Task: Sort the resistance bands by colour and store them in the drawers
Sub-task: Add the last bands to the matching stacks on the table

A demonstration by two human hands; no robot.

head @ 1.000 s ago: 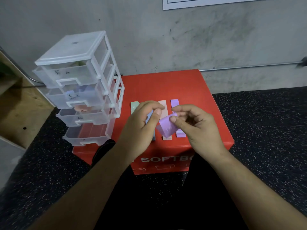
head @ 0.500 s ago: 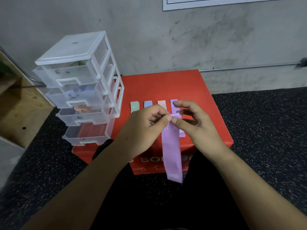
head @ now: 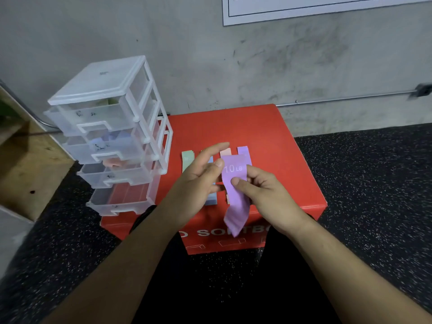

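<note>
Red soft box point(head: 233, 127) carries everything, with the clear plastic drawer tower point(head: 112, 136) standing at its 9 o'clock side, all four drawers drawn partly out in steps. Over the middle of the box the right hand point(head: 266, 197) pinches a purple resistance band point(head: 237, 204) about halfway down, thumb on the front face and fingers curled behind. The left hand point(head: 198, 183) is wide, fingers straight, with only its thumb tip against the band's 9 o'clock edge beside the "10 LB" print. Beneath lie a green band point(head: 187, 161), a blue band point(head: 212, 200), a peach band point(head: 225, 152) and a second purple band point(head: 243, 150), side by side in a row.

Trouble, as I judge it, would come from that single pinch: the band is limp, and if the thumb eases it would drop onto the row and muddle the colours. Its loose tail hangs close over the blue and peach bands (whether it touches them I cannot tell), so a sideways carry toward 9 o'clock could drag them askew. Green, blue and peach show through the upper three drawers, so the bottom drawer point(head: 119, 202) is probably purple's; a wrong pick would spoil the sort.

The held band's long axis runs 12 to 6 o'clock. Its printed end is up at 12 and faces the camera, and its slightly twisted tail points to 6, past the box's front edge.
</note>
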